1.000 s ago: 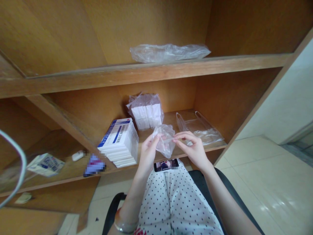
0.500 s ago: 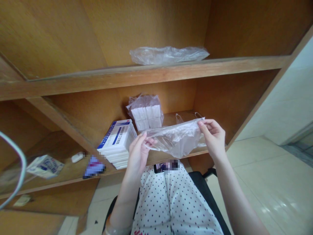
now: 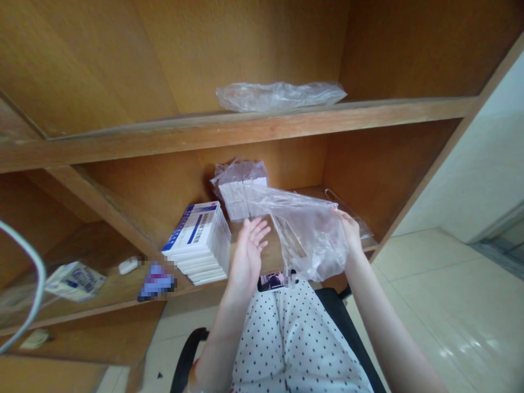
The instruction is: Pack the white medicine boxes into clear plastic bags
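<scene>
A clear plastic bag hangs from my right hand, whose fingers pinch its upper right edge. The bag's left end sticks out loosely in the air, in front of a plastic-wrapped bundle of white boxes. My left hand is apart from the bag, palm turned up and fingers spread, with nothing in it. Just left of that hand stands a stack of white and blue boxes on the lower shelf.
Another clear plastic bag lies on the upper shelf. A phone rests on my lap. In the left compartment are a small white and blue carton and a white object. A pale cable curves at far left.
My left hand has let go of the bag's left end and opened. The bag now hangs lower from my right hand, its loose end swung up and back.
</scene>
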